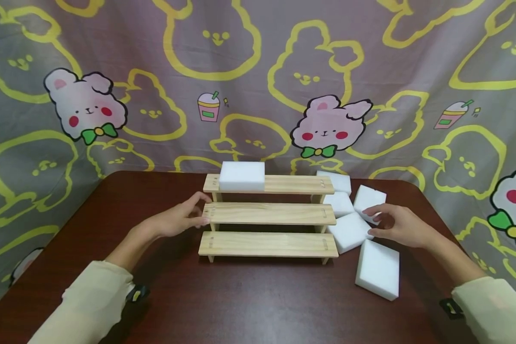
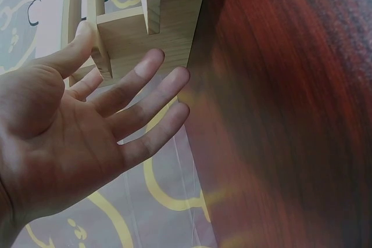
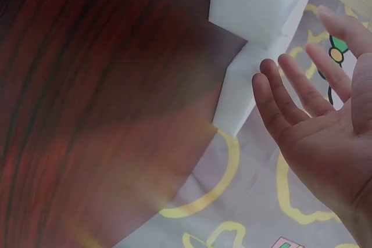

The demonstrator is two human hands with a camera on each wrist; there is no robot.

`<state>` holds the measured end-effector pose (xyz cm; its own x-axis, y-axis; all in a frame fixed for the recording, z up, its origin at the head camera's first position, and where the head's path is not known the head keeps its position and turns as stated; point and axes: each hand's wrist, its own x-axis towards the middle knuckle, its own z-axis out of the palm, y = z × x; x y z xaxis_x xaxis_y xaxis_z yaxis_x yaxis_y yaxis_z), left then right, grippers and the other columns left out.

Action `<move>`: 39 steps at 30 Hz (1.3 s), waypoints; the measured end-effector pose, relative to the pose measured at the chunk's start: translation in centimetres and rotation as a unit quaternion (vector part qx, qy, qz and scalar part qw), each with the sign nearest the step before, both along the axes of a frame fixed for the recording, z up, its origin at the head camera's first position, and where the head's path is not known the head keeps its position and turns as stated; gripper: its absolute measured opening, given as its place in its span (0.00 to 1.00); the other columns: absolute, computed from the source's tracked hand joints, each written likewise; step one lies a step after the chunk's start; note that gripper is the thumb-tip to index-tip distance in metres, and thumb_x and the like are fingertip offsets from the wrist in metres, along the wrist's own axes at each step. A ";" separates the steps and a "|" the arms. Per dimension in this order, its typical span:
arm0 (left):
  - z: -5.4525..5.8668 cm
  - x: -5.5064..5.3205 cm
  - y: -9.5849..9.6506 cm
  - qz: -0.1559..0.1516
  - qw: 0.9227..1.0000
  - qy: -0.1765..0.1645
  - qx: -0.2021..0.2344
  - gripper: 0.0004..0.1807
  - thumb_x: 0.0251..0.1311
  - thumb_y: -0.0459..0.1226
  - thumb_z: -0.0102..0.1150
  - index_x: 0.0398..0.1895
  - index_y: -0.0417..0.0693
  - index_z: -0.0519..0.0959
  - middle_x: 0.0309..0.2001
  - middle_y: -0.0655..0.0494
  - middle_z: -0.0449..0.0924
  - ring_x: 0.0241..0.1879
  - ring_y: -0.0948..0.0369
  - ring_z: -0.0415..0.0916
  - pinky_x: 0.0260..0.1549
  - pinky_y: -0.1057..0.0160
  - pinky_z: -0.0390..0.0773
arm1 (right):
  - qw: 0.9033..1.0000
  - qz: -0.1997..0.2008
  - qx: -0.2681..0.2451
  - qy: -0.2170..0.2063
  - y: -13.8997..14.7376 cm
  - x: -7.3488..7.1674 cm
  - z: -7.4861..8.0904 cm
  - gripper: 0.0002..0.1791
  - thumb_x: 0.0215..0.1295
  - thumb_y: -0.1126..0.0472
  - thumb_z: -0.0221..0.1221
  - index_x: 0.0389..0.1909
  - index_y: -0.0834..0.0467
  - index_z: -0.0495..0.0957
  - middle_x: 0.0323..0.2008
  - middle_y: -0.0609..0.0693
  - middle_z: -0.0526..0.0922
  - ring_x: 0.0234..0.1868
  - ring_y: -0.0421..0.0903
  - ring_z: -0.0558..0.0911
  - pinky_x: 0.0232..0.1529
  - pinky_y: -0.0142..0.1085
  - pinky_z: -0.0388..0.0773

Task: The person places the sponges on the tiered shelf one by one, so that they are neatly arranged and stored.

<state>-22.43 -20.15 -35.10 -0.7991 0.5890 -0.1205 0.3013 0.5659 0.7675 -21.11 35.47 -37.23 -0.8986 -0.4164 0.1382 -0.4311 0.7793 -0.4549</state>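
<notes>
A three-tier wooden display shelf (image 1: pixel 268 214) stands on the table, one white foam block (image 1: pixel 242 176) lying at the left of its top tier. At the middle tier's left end, my left hand (image 1: pixel 178 219) pinches the board between thumb and index finger; in the left wrist view its other fingers (image 2: pixel 165 88) extend loosely. Over the loose white blocks right of the shelf is my right hand (image 1: pixel 402 225), fingers spread and holding nothing. Its fingertips overlap the rear right block (image 1: pixel 368 197), while its thumb is near another block (image 1: pixel 348 231). Contact cannot be told.
More white blocks lie at the right: one nearer the front (image 1: pixel 378 270), others beside the shelf (image 1: pixel 338 204) and behind its right end (image 1: pixel 337 181). A patterned curtain (image 1: pixel 245 95) hangs behind the dark red-brown table (image 1: pixel 258 296).
</notes>
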 end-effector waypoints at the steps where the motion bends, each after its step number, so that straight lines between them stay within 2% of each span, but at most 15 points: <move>1: 0.0 0.0 0.0 0.001 1.000 -0.001 -0.002 0.25 0.78 0.34 0.55 0.66 0.38 0.54 0.40 0.39 0.81 0.43 0.45 0.78 0.47 0.43 0.75 | 1.000 0.001 0.000 -0.002 -0.1 -0.1 -0.1 0.27 0.53 0.61 0.79 0.54 0.64 0.83 0.46 0.56 0.87 0.42 0.52 0.85 0.37 0.37 0.81; 10: 0.0 0.0 -0.1 -0.001 1.000 0.003 -0.003 0.24 0.77 0.35 0.55 0.66 0.38 0.55 0.40 0.39 0.81 0.43 0.44 0.78 0.48 0.42 0.75 | 0.999 0.014 0.015 -0.025 -1.1 -0.7 -0.3 0.33 0.50 0.57 0.81 0.56 0.64 0.81 0.46 0.53 0.85 0.39 0.46 0.83 0.38 0.37 0.80; 19: 0.0 0.0 -0.1 0.001 1.000 0.005 -0.013 0.25 0.77 0.35 0.55 0.66 0.38 0.55 0.40 0.39 0.81 0.42 0.44 0.78 0.46 0.47 0.75 | 0.999 0.020 0.029 -0.041 -2.0 -1.0 -0.6 0.36 0.50 0.56 0.81 0.59 0.62 0.79 0.43 0.52 0.78 0.36 0.43 0.81 0.37 0.36 0.76; 27: -0.1 -0.1 -0.1 0.002 1.000 0.003 -0.013 0.25 0.78 0.36 0.55 0.67 0.39 0.55 0.40 0.39 0.81 0.43 0.44 0.79 0.47 0.45 0.76 | 0.996 0.020 0.038 -0.079 -2.2 -0.9 -0.4 0.39 0.50 0.52 0.81 0.62 0.61 0.77 0.48 0.54 0.76 0.40 0.45 0.80 0.40 0.40 0.76; 35: 0.0 0.0 -0.1 0.000 1.000 0.008 -0.011 0.24 0.77 0.35 0.55 0.65 0.39 0.55 0.39 0.39 0.81 0.42 0.45 0.78 0.45 0.49 0.75 | 0.994 0.034 0.033 -0.098 -2.1 -1.2 -0.3 0.42 0.49 0.53 0.81 0.64 0.61 0.75 0.50 0.57 0.75 0.42 0.48 0.80 0.42 0.43 0.77; 39: 0.0 0.0 -0.1 -0.002 1.000 0.007 -0.009 0.24 0.77 0.35 0.55 0.65 0.39 0.55 0.39 0.39 0.81 0.42 0.44 0.78 0.46 0.48 0.75 | 0.993 0.031 0.038 -0.103 -2.3 -1.3 -0.3 0.43 0.49 0.52 0.80 0.65 0.61 0.75 0.52 0.60 0.76 0.42 0.48 0.80 0.42 0.43 0.77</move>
<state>-22.44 -20.26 -35.11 -0.7985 0.5900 -0.1198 0.3144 0.5783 0.7528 -22.36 33.18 -37.53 -0.8770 -0.4737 -0.0806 -0.3826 0.7898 -0.4795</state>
